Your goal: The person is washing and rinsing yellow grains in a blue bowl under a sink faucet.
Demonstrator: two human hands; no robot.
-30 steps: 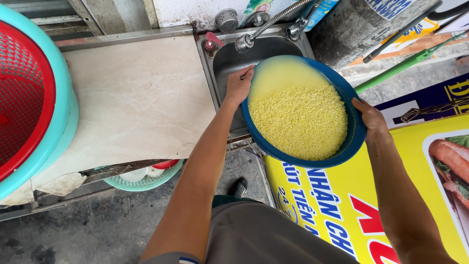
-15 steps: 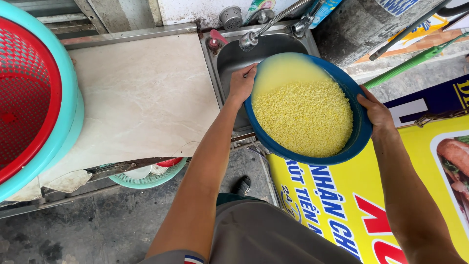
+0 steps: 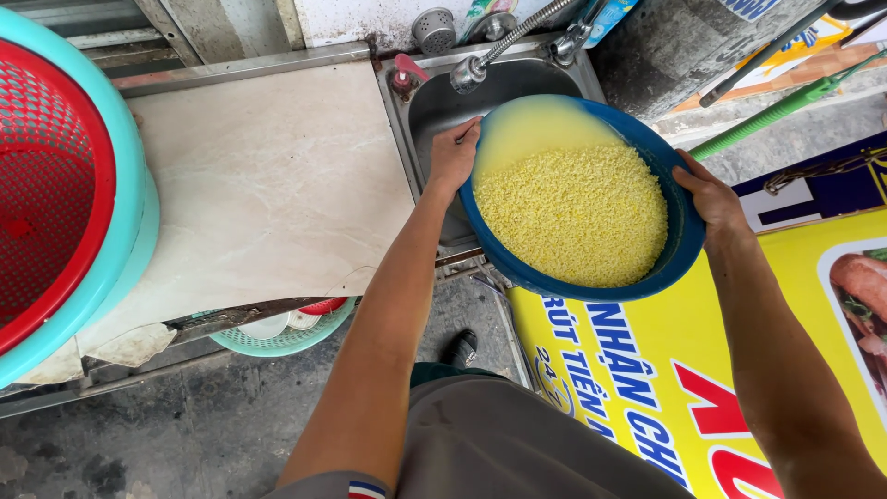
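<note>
I hold a blue plastic basin [image 3: 679, 249] with both hands over the steel sink [image 3: 434, 102]. It is tilted away from me, and yellow grains [image 3: 582, 217] lie heaped in its near half while cloudy yellow water [image 3: 531, 129] pools at the far rim. My left hand [image 3: 453, 157] grips the basin's left rim, fingers over the edge. My right hand [image 3: 711, 199] grips the right rim. A tap [image 3: 476, 66] hangs just above the far rim.
A pale stone counter [image 3: 259, 185] lies left of the sink. A red basket inside a turquoise tub [image 3: 55, 194] stands at far left. A green basket with dishes [image 3: 286, 333] sits under the counter. A yellow printed banner [image 3: 647, 388] lies at the right.
The basin has tipped a little further toward the sink, and the yellow water has gathered more at its far rim. Both hands keep their grip.
</note>
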